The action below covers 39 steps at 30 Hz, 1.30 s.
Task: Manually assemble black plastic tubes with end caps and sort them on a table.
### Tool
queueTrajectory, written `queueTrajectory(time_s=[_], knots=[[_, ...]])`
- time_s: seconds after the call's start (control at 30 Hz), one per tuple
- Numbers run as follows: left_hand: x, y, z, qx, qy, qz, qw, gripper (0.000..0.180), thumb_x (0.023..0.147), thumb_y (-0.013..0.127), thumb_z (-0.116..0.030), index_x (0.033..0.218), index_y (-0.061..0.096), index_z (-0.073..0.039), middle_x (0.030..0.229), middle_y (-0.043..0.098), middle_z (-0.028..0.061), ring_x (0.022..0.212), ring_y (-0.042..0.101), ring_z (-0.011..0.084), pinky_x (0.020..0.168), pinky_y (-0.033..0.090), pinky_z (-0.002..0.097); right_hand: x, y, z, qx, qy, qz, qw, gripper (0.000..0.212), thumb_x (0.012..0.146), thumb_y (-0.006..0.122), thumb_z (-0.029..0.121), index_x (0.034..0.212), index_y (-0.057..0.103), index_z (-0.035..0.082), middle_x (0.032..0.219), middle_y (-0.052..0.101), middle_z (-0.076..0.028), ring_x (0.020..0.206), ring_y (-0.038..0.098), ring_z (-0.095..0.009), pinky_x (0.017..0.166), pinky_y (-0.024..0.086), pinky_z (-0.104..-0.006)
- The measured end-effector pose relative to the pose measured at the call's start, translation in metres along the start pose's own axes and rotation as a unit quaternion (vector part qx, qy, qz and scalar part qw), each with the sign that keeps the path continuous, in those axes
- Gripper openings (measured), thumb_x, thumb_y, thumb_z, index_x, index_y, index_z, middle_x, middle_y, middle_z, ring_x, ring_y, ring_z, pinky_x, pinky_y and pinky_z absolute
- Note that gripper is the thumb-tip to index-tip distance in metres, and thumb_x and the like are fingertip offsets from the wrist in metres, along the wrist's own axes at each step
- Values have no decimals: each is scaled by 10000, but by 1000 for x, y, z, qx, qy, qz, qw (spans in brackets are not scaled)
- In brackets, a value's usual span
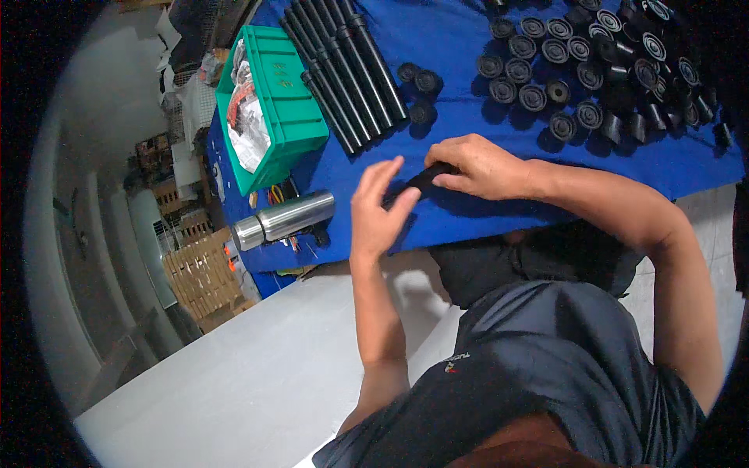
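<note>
A short black tube-like piece (424, 179) is pinched in my right hand (480, 168), fingers curled over its upper end, above the blue cloth. My left hand (378, 210) is beside its lower end, thumb and fingers spread apart. Whether the left hand touches the piece I cannot tell. Beyond my hands lie several long glossy black tubes (351, 78), side by side. Three small round black caps (425, 80) sit to the right of the tubes.
Many round black ribbed caps (533, 97) cover the far right of the blue cloth-covered table (460, 226). A green crate (292, 117) holding crumpled plastic stands at the left. Near it lies a steel flask (296, 216). Slatted wood (203, 277) is further left.
</note>
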<state>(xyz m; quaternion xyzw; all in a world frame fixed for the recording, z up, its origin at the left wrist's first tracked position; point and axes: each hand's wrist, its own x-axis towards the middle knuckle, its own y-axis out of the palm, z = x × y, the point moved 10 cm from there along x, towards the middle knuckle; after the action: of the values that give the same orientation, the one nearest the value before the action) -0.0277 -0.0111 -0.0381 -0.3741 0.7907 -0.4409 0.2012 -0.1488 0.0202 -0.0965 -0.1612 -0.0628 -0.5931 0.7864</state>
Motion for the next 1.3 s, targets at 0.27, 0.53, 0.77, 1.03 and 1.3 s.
queueTrajectory(time_s=[0.27, 0.53, 0.77, 1.03, 1.3], knots=[[73, 13, -27, 49, 49, -85, 994, 390, 736, 777, -135, 1084, 648, -15, 1008, 652, 124, 678, 604, 194, 641, 506, 325, 0, -7, 2, -32, 0, -47, 998, 262, 786, 704, 151, 975, 619, -11, 944, 638, -203, 938, 625, -378, 814, 489, -458], [80, 29, -10, 23, 38, -49, 998, 312, 755, 740, -112, 1046, 660, -35, 1003, 631, 124, 717, 616, 217, 649, 507, 331, 2, -4, 5, -5, 8, -28, 1000, 259, 797, 691, 145, 988, 606, -8, 944, 649, -193, 938, 634, -370, 813, 492, -452], [43, -11, -19, -31, 7, -118, 992, 276, 793, 710, -42, 1064, 659, -29, 1076, 632, 107, 990, 619, 195, 821, 499, 297, 1, -10, -8, 53, 61, -48, 996, 429, 848, 688, 227, 1142, 502, -24, 957, 655, -235, 919, 653, -387, 781, 504, -444], [14, 17, 0, -225, -98, -90, 965, 289, 842, 718, -54, 1104, 621, 21, 1094, 674, 157, 963, 655, 189, 826, 524, 311, 2, -9, -3, 101, 103, -23, 989, 594, 891, 674, 282, 1312, 384, -19, 940, 660, -244, 896, 665, -377, 768, 507, -435], [4, 7, -11, -131, -5, -158, 979, 227, 891, 666, -53, 1104, 680, 24, 1028, 661, 103, 903, 615, 142, 800, 497, 246, 0, 7, -22, 150, 144, 10, 978, 406, 955, 600, 227, 1272, 438, 31, 901, 631, -108, 762, 615, -141, 616, 517, -301]])
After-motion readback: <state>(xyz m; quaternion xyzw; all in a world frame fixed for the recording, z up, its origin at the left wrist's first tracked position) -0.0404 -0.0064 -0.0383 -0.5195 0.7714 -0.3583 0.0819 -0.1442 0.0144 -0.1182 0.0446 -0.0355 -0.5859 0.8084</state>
